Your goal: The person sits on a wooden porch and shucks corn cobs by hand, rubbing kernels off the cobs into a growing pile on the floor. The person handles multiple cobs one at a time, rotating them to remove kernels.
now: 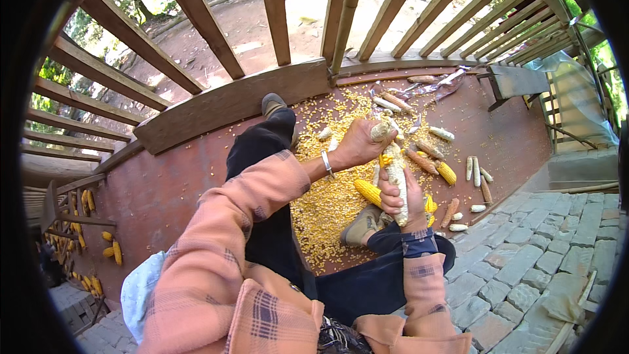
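Observation:
My left hand (361, 142), with a metal bangle at the wrist, is closed around a pale corncob (380, 132) whose end points up. Gripped in my right hand (410, 199) is a longer, mostly bare corn ear (396, 177), and a few yellow kernels (386, 160) cling near its upper end. The two cobs meet or overlap at my left hand; their exact contact is hidden. Below them, loose corn kernels (324, 216) cover the floor between my legs. A full yellow ear (367, 191) lies beside my right hand, close to my shoe (358, 226).
Stripped cobs (441, 133) and a part-shelled ear (446, 173) lie to the right. A slatted wooden railing (275, 14) curves along the front. At right are a small bench (518, 81) and a stone-paved surface (530, 255). More ears (117, 251) lie at far left.

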Demonstrator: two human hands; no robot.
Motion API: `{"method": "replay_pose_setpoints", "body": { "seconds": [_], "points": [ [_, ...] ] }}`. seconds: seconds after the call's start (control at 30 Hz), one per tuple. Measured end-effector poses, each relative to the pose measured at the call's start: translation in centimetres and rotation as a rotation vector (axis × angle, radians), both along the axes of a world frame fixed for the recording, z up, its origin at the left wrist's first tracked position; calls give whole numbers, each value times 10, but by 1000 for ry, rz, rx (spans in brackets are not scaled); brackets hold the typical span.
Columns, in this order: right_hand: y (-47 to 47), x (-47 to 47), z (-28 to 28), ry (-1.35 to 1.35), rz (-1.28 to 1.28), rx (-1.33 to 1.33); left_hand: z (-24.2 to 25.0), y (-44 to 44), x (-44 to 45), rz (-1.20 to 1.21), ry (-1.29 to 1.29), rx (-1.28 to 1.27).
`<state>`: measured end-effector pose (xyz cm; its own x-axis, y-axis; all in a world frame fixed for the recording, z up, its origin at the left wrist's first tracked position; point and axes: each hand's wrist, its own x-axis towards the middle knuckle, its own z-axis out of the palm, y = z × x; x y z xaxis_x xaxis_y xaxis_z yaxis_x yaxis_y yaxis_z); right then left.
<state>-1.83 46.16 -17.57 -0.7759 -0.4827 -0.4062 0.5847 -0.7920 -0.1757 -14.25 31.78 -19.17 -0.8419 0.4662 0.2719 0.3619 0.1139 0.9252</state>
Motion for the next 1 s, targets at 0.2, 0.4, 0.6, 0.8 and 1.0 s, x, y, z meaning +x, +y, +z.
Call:
{"method": "replay_pose_setpoints", "body": {
  "seconds": [0.2,0.4,0.6,0.8,1.0],
  "points": [
    [-19,-13,2,228,-166,1011,-6,8,-2,-106,-642,253],
    [-21,-9,-15,534,-215,1985,8,7,0,-282,-692,355],
    [-34,-9,-28,440,-146,1477,-13,26,10,65,-471,216],
    [-21,-14,0,64,78,438,-10,4,-5,77,-602,209],
    [-17,-18,-5,388,-107,1447,-9,2,-10,-92,-851,420]
  ]
}}
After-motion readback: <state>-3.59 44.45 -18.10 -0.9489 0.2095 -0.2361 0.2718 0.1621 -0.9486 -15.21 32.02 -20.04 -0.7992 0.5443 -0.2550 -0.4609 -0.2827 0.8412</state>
